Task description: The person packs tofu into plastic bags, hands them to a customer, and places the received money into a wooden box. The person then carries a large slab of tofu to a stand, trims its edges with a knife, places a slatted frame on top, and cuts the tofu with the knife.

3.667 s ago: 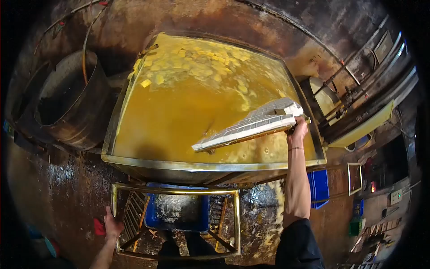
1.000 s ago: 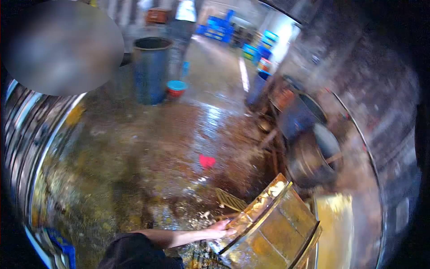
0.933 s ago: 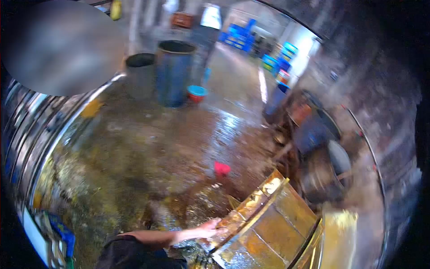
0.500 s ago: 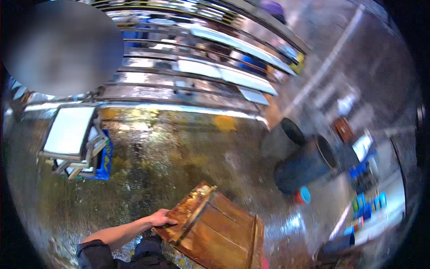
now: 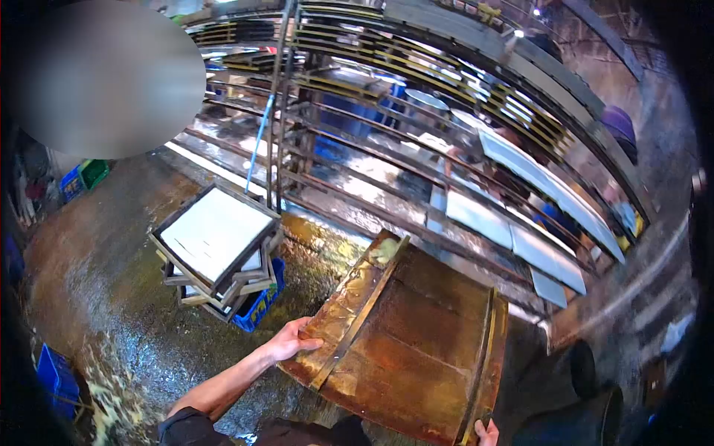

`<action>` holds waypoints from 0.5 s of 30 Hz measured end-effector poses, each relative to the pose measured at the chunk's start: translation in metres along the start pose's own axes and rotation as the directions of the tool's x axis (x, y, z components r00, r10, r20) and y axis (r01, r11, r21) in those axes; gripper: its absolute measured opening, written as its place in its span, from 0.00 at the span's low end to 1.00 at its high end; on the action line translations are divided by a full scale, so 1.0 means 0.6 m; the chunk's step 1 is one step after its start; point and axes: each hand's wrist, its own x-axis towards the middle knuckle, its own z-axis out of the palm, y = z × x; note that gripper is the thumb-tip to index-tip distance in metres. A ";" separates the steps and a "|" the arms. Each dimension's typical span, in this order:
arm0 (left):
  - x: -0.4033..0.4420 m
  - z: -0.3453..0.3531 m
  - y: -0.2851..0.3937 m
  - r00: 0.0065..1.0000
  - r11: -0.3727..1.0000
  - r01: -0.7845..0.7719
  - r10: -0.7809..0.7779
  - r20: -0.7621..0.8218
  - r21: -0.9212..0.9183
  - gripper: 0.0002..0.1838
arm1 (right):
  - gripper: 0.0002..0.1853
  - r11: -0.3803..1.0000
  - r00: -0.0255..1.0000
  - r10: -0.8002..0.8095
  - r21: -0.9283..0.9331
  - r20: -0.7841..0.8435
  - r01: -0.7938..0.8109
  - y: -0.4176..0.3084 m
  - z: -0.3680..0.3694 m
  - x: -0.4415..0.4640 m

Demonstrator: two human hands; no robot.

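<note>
A wet brown wooden board [image 5: 416, 327] with two narrow battens across it is tilted in front of me. My left hand [image 5: 294, 340] is closed on its left edge, the thumb lying on the upper face and the other fingers partly under it. At the lower right corner, my right hand [image 5: 487, 432] grips the edge; only part of it shows at the bottom of the view. A pale yellowish smear [image 5: 383, 251] sits at the board's far left corner.
Wood-framed white panels [image 5: 217, 236] are stacked on a blue crate [image 5: 260, 306] to the left. Behind the board stands a slatted rack [image 5: 357, 137] with white sheets [image 5: 480, 219]. Dark barrels [image 5: 573, 420] are at lower right, a blue crate [image 5: 57, 379] at lower left. The floor [image 5: 111, 275] is wet.
My view has swung left, so the stack and rack appear further right. The board has risen higher in view, and my right hand now shows on its edge.
</note>
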 end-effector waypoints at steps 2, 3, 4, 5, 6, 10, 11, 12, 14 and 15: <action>0.047 -0.005 0.026 0.996 0.998 -0.067 0.068 -0.063 0.022 0.28 | 0.44 0.997 0.997 -0.076 0.019 0.034 0.075 -0.076 0.028 0.055; 0.075 -0.011 0.040 0.990 0.994 -0.101 0.104 -0.096 0.039 0.28 | 0.43 0.998 0.998 -0.063 0.028 0.032 0.062 -0.121 0.042 0.081; 0.111 -0.018 0.066 0.986 0.992 -0.127 0.124 -0.114 -0.017 0.30 | 0.35 0.994 0.994 -0.111 -0.008 -0.007 0.111 -0.164 0.057 0.141; 0.136 -0.034 0.087 0.983 0.994 -0.109 0.109 -0.145 0.006 0.34 | 0.35 0.991 0.991 -0.131 -0.022 0.024 0.132 -0.172 0.063 0.242; 0.144 -0.043 0.134 0.979 0.994 -0.105 0.099 -0.180 -0.024 0.36 | 0.21 0.929 0.921 -0.366 0.002 0.133 0.369 -0.177 0.079 0.349; 0.201 -0.109 0.185 0.951 0.985 -0.166 0.147 -0.270 -0.046 0.34 | 0.18 0.797 0.785 -0.581 0.345 0.214 0.496 -0.344 0.239 0.418; 0.231 -0.130 0.197 0.906 0.980 -0.092 0.155 -0.393 0.174 0.33 | 0.15 0.780 0.733 -0.626 0.192 0.266 0.596 -0.383 0.268 0.470; 0.256 -0.156 0.205 0.873 0.979 -0.127 0.185 -0.451 0.156 0.30 | 0.16 0.757 0.689 -0.651 0.201 0.318 0.622 -0.404 0.300 0.527; 0.308 -0.211 0.235 0.781 0.953 -0.271 0.301 -0.548 0.137 0.25 | 0.17 0.709 0.632 -0.695 0.179 0.342 0.682 -0.469 0.385 0.593; 0.336 -0.251 0.250 0.768 0.955 -0.262 0.296 -0.569 0.143 0.25 | 0.17 0.711 0.638 -0.695 0.189 0.331 0.677 -0.502 0.441 0.611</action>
